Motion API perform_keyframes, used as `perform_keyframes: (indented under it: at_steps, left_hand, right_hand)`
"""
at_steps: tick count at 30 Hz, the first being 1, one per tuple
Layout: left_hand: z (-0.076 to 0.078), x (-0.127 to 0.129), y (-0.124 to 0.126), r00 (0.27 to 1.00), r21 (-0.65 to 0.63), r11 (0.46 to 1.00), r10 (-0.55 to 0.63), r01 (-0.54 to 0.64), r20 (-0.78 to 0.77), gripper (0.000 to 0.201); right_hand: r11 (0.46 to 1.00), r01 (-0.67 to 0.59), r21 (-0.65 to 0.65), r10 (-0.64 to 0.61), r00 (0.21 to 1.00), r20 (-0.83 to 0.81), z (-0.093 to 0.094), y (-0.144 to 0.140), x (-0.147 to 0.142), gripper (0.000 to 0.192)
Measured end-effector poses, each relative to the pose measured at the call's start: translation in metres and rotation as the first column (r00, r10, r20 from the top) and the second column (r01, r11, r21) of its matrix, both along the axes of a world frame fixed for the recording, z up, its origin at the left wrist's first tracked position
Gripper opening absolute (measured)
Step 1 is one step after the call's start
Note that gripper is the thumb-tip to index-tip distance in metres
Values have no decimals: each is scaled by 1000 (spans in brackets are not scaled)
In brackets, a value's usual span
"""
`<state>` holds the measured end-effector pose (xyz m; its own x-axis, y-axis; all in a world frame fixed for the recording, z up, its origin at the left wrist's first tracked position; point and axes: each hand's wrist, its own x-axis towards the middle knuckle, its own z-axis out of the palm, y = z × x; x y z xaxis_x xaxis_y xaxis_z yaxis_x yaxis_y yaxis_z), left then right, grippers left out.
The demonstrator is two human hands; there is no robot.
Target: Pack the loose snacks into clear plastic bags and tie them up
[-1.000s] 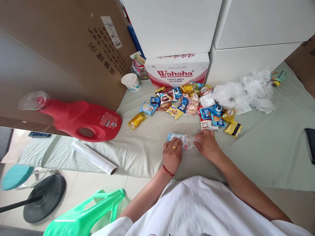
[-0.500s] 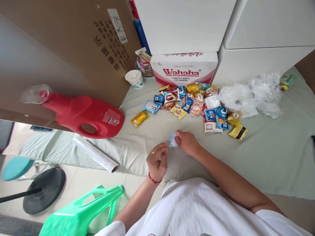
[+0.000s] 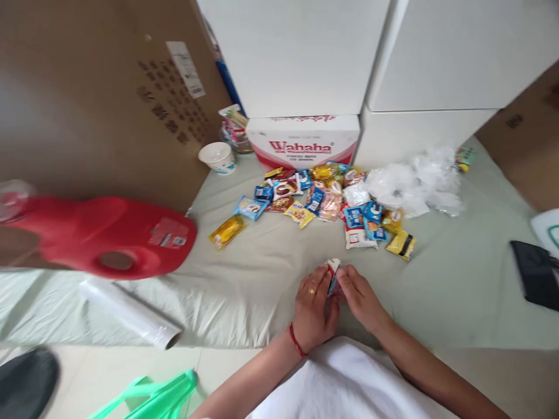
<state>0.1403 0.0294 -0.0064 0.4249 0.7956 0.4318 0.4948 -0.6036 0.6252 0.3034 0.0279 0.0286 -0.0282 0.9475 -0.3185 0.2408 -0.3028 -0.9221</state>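
Note:
Close to the bed-like surface's front edge, my left hand [image 3: 313, 305] and my right hand [image 3: 360, 294] meet around a small snack packet [image 3: 334, 266]. White, red and blue show on it, but fingers cover most of the wrapper. My left fingers are closed over its left side, and my right thumb and fingers pinch its right side. A ring and a red cord bracelet are on my left hand and wrist. Beyond my hands lies a loose pile of wrapped snacks, among them a yellow cookie packet [image 3: 299, 214], a light blue packet [image 3: 250, 207] and a yellow-black packet [image 3: 402, 245].
A pile of clear plastic bags [image 3: 421, 181] lies right of the snacks. Behind stands a Wahaha carton [image 3: 303, 142], with a paper cup [image 3: 217, 157] beside it. Leftward are a red jug [image 3: 117, 235] and a plastic film roll [image 3: 131, 311]. A black object [image 3: 535, 273] lies far right.
My left hand, previously apart, has come to the packet that only my right hand held. The view has shifted, with the black object now showing at the right.

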Motion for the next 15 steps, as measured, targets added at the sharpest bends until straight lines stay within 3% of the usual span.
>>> perform_keyframes:
  at_steps: [3,5,7,9,12,13,15]
  left_hand:
    - [-4,5,-4,963,63,965,-245,253,-115,87]
    - [-5,11,-1,918,56,926,-361,374,-167,90]
    - [-4,16,5,873,36,880,-462,473,-157,88]
    - [0,19,12,844,44,845,-529,534,-86,83]
    - [7,7,21,875,67,874,-484,481,30,74]
    - [7,-3,24,901,63,901,-431,428,47,71]
    - [0,-33,32,953,40,954,-300,299,37,63]
  right_hand:
    - [996,77,-53,-74,996,42,-10,-15,18,47]
    - [983,133,-124,-136,991,-16,-17,-22,27,49]
    - [959,196,-204,-219,971,-98,-20,-28,33,51]
    - [952,247,-180,-272,953,-135,-18,-34,43,51]
    - [926,376,-45,-378,916,-134,-2,-39,80,46]
    - [890,456,-18,-453,878,-154,5,-37,102,45]
    - [746,666,18,-647,730,-222,19,-26,160,43]
